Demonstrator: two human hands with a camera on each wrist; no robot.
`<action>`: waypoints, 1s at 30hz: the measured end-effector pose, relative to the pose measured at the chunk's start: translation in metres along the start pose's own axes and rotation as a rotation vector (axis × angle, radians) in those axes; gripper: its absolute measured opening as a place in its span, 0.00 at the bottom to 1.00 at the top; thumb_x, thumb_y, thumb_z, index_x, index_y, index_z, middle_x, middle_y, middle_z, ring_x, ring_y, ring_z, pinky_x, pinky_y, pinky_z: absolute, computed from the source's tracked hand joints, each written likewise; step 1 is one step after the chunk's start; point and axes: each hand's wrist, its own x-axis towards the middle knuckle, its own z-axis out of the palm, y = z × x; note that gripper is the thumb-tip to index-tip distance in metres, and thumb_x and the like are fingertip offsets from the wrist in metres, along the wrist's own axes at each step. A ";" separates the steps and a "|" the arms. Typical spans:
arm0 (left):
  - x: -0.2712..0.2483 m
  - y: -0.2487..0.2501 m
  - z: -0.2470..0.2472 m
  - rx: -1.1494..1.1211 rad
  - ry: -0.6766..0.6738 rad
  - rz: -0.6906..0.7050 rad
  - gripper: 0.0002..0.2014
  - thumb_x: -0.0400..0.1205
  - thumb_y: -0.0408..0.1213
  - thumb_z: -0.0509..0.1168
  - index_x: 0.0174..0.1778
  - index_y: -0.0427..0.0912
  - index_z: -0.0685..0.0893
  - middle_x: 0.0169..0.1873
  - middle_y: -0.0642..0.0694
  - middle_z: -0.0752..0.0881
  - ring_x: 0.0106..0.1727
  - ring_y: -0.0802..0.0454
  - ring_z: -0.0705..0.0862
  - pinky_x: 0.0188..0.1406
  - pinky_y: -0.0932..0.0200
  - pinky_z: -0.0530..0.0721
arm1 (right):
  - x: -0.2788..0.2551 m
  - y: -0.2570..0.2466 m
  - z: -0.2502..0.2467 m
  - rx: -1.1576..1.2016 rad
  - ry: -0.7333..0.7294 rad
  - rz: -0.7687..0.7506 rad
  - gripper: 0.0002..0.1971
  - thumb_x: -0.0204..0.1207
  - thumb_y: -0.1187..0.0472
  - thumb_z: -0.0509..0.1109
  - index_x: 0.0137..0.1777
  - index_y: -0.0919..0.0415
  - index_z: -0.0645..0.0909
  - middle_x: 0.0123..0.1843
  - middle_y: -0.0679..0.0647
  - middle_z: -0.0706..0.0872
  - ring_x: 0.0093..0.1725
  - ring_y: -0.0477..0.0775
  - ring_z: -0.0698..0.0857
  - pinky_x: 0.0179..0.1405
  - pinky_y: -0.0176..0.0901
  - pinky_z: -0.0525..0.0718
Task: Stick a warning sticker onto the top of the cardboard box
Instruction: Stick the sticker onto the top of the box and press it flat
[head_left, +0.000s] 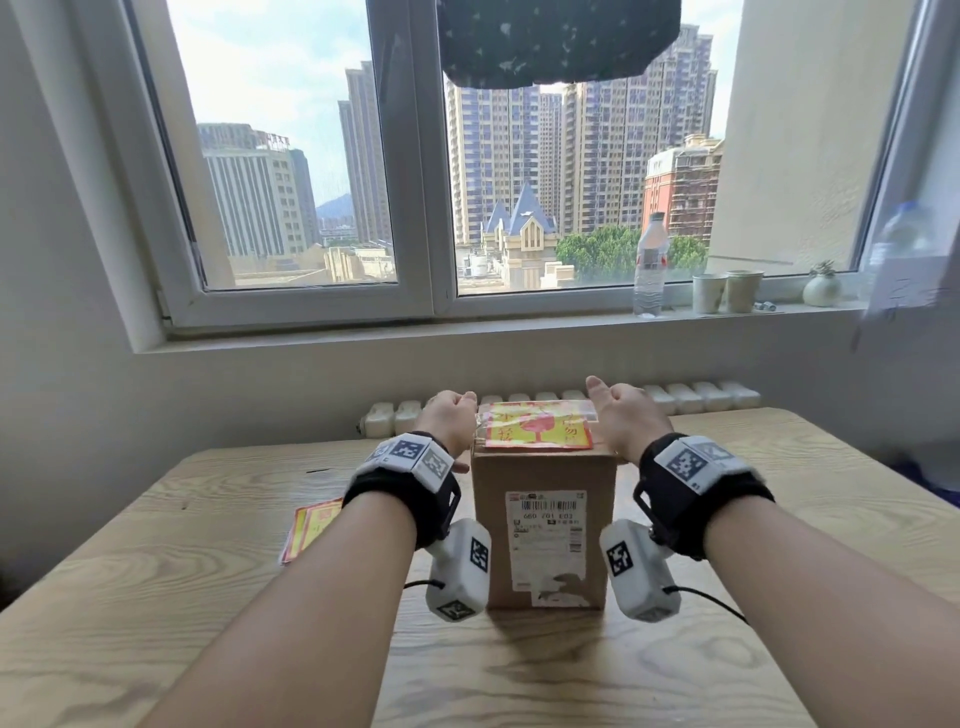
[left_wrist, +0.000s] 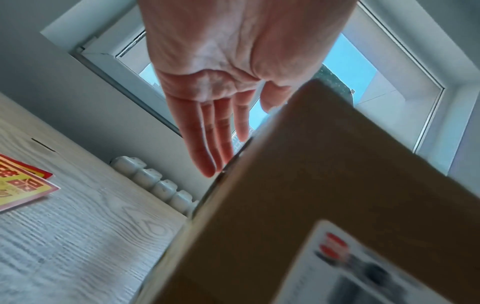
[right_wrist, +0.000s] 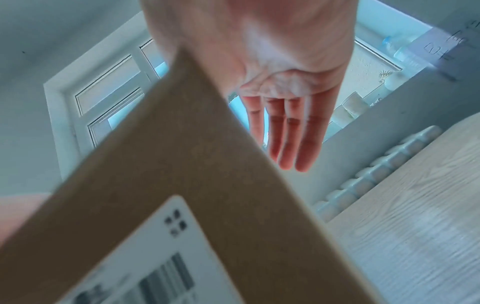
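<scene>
A brown cardboard box with a white shipping label stands upright at the middle of the wooden table. A red and yellow warning sticker lies on its top face. My left hand is at the box's upper left side and my right hand at its upper right side. In the wrist views both hands hold nothing: the left hand's fingers run straight along the box, and the right hand's fingers run straight past the box. Whether they touch the cardboard I cannot tell.
Spare warning stickers lie on the table left of the box, also seen as stickers. A white radiator runs behind the table's far edge. On the windowsill stand a water bottle, two paper cups and a small vase.
</scene>
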 end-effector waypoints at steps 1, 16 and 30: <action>-0.003 0.000 -0.001 -0.016 -0.025 -0.027 0.18 0.86 0.47 0.51 0.50 0.38 0.82 0.47 0.41 0.84 0.51 0.43 0.83 0.41 0.52 0.89 | -0.005 0.001 -0.002 0.038 -0.008 0.012 0.29 0.81 0.38 0.49 0.58 0.62 0.79 0.55 0.59 0.84 0.49 0.58 0.82 0.50 0.54 0.85; -0.035 0.002 0.002 -0.199 -0.210 -0.252 0.21 0.84 0.51 0.56 0.55 0.36 0.81 0.48 0.37 0.84 0.47 0.36 0.85 0.55 0.39 0.87 | -0.040 0.007 -0.011 0.385 -0.251 0.214 0.24 0.79 0.42 0.60 0.56 0.65 0.82 0.50 0.60 0.89 0.56 0.64 0.87 0.56 0.62 0.87; 0.064 0.014 0.027 -0.191 -0.183 -0.264 0.20 0.83 0.53 0.58 0.45 0.37 0.81 0.41 0.39 0.86 0.43 0.38 0.87 0.55 0.39 0.88 | 0.064 0.003 0.014 0.388 -0.169 0.229 0.25 0.79 0.45 0.62 0.60 0.68 0.82 0.55 0.62 0.88 0.53 0.64 0.88 0.44 0.56 0.89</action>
